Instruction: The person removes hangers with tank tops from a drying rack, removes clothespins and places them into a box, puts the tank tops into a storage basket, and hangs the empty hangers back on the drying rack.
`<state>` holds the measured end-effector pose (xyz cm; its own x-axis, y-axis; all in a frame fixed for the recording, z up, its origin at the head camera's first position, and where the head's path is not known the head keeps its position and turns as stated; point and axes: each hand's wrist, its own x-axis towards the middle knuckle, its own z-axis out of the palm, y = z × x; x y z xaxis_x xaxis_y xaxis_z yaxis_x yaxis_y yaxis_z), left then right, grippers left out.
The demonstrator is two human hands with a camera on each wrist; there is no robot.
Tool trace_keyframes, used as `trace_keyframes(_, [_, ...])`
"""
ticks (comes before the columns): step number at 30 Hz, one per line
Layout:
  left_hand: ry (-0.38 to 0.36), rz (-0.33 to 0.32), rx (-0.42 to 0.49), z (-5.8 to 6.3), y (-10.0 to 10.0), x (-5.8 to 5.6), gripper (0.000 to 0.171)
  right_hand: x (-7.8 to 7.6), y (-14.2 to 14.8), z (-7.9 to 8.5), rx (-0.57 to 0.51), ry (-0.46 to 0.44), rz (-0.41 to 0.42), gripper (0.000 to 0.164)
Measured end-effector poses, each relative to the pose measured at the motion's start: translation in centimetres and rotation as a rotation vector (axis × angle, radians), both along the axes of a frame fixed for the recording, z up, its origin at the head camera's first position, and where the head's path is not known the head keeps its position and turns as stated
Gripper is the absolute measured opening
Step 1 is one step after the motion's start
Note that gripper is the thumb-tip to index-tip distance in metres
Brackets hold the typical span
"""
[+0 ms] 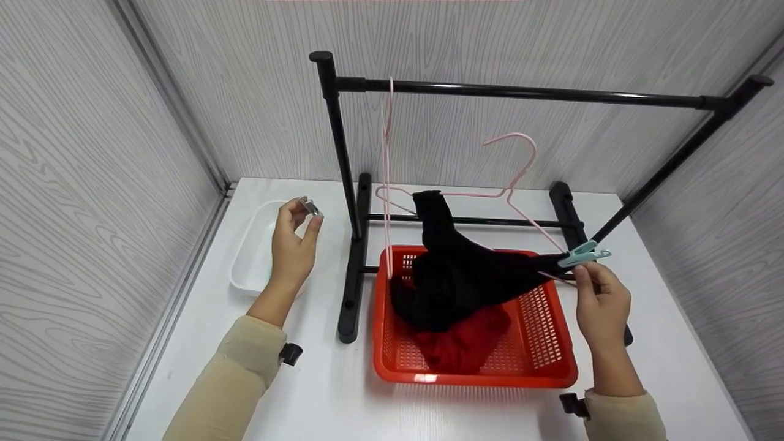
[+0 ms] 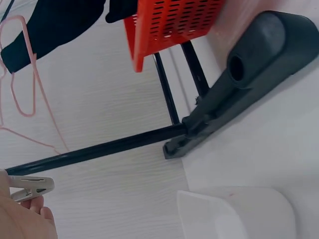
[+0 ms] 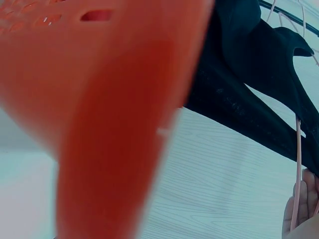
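Black cloth hangs over the basket, blue clip fastening it to the hanger; right hand curls round the hanger's end, seemingly for steadiness; left hand pinches a silver clip.

red basket blurred and cut off in the right wrist view, right hand cut off at that view's lower corner, red cloth partly hidden under a black garment, white tray partly behind the left hand
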<state>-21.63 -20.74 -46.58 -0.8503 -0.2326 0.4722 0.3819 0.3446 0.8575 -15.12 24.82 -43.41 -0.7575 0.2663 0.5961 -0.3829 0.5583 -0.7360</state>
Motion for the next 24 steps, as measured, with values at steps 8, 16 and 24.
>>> trace_keyframes(8, [-0.089,0.063,-0.028,-2.4,-2.0,0.2,0.046,0.0,0.2,-0.2,-0.001,0.016,0.020,0.008])
trace_keyframes(16, [-0.197,0.134,-0.041,-5.6,-4.2,0.1,0.046,-1.2,1.8,-2.4,0.027,-0.004,-0.004,0.009])
trace_keyframes(24, [-0.292,0.172,-0.047,-8.1,-6.2,0.1,0.044,-1.4,2.3,-3.0,0.002,-0.008,0.024,0.010])
